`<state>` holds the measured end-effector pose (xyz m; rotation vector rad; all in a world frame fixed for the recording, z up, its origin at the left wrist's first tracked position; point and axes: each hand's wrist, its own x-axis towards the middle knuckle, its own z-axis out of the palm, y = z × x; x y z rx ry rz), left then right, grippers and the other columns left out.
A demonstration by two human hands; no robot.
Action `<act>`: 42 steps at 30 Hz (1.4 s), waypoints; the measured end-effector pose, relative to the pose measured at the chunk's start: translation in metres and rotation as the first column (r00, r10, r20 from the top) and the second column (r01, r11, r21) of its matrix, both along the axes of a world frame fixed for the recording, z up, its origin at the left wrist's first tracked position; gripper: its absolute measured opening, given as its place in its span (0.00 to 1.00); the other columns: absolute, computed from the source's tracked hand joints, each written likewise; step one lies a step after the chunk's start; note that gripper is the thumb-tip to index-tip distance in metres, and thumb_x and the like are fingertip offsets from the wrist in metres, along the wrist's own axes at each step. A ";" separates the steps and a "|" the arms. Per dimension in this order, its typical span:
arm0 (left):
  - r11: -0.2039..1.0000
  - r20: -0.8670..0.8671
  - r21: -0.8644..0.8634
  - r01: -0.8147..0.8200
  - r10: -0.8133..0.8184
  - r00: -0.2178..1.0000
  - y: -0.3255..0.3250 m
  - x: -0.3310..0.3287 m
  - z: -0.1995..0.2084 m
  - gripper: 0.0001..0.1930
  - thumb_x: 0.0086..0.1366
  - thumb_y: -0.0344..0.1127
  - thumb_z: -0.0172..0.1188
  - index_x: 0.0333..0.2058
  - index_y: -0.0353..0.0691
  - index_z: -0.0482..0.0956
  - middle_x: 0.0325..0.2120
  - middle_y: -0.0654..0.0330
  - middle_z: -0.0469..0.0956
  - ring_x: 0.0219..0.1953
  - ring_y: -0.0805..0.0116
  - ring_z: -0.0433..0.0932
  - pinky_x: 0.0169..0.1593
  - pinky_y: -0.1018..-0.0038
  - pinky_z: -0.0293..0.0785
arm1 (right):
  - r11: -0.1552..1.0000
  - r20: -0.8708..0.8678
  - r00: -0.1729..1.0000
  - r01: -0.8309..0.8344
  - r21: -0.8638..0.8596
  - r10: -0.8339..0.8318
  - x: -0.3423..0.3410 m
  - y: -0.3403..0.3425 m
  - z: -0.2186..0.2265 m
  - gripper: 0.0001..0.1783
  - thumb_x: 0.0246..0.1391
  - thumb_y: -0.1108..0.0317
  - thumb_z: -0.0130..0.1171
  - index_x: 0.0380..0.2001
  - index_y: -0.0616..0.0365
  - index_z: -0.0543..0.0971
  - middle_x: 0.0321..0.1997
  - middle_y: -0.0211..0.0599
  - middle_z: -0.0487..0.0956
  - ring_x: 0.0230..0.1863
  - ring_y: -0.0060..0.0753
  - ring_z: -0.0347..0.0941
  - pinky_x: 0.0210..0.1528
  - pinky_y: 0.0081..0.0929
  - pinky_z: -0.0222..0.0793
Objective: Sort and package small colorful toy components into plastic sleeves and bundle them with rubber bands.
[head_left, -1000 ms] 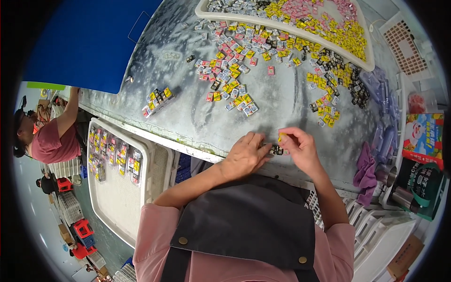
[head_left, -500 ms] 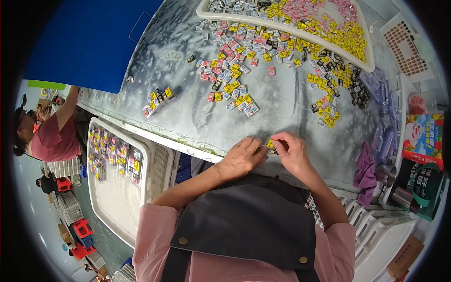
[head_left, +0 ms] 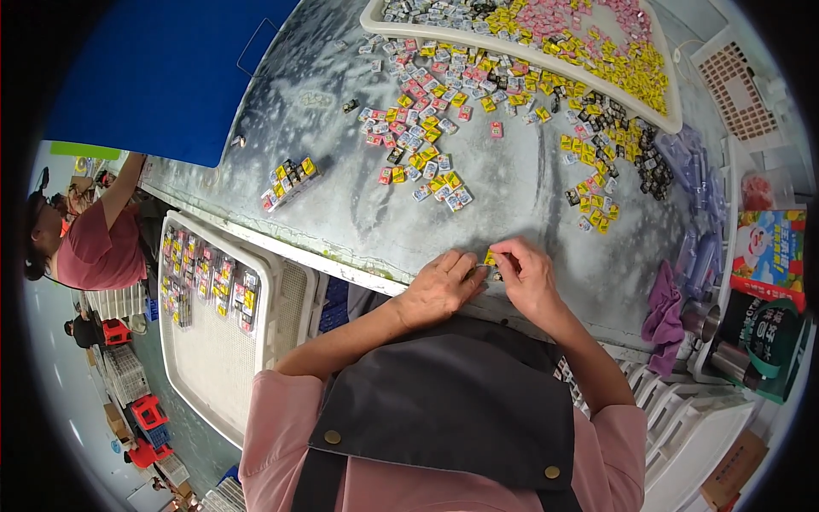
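Note:
My right hand (head_left: 531,277) is closed in a pinch on a small yellow box (head_left: 490,258) at the table's near edge. My left hand (head_left: 442,286) lies just left of it, its fingers curled and closed. What they hold is mostly hidden by the fingers; more small pieces show faintly between the two hands. Ahead of my hands lie many loose little boxes (head_left: 426,154) in yellow, pink, white and black. Away to the left, a clear case filled with such boxes (head_left: 290,183) rests on the table.
A white tray (head_left: 512,49) heaped with little boxes stands at the far side. Left, below the table, another white tray (head_left: 205,358) holds several filled clear cases. Clear plastic cases (head_left: 695,196), a purple cloth (head_left: 663,320) and a metal cup (head_left: 701,319) are right. A co-worker (head_left: 98,239) stands far left.
The yellow box has tilted slightly in my right fingers. Both hands stay in nearly the same place, and the view has shifted very little.

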<state>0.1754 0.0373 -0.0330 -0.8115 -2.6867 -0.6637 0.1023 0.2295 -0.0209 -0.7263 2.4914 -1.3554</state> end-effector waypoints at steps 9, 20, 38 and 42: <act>0.999 0.013 0.026 -0.019 0.018 1.000 0.001 0.000 0.005 0.19 0.54 0.35 0.70 0.44 0.34 0.81 0.41 0.54 0.73 0.41 0.57 0.75 0.43 0.67 0.77 | 0.999 -0.068 0.997 -0.045 -0.025 0.043 -0.008 0.005 -0.004 0.05 0.59 0.75 0.61 0.39 0.60 0.80 0.28 0.37 0.80 0.23 0.29 0.74 0.28 0.27 0.70; 0.999 0.012 0.035 -0.027 0.026 1.000 0.001 0.001 0.003 0.19 0.53 0.34 0.71 0.43 0.34 0.82 0.41 0.54 0.73 0.41 0.57 0.75 0.43 0.67 0.77 | 0.999 0.117 0.993 -0.032 0.006 0.031 -0.006 0.004 0.002 0.05 0.56 0.76 0.60 0.37 0.59 0.78 0.33 0.43 0.80 0.32 0.47 0.79 0.35 0.38 0.73; 0.999 0.012 0.026 -0.042 0.041 0.999 0.002 0.004 0.000 0.17 0.54 0.35 0.71 0.43 0.34 0.82 0.41 0.54 0.74 0.43 0.56 0.76 0.45 0.66 0.77 | 0.922 -0.005 0.944 -0.323 0.213 0.331 -0.020 0.003 0.015 0.01 0.57 0.77 0.57 0.33 0.64 0.76 0.35 0.47 0.78 0.37 0.56 0.77 0.38 0.45 0.72; 0.999 0.015 0.028 -0.043 0.043 0.999 0.002 0.003 0.001 0.18 0.55 0.35 0.71 0.43 0.35 0.82 0.41 0.54 0.74 0.42 0.56 0.76 0.45 0.66 0.77 | 0.904 -0.040 0.941 -0.310 0.293 0.336 -0.010 0.005 0.012 0.02 0.56 0.77 0.57 0.33 0.64 0.77 0.37 0.48 0.76 0.40 0.57 0.75 0.39 0.45 0.72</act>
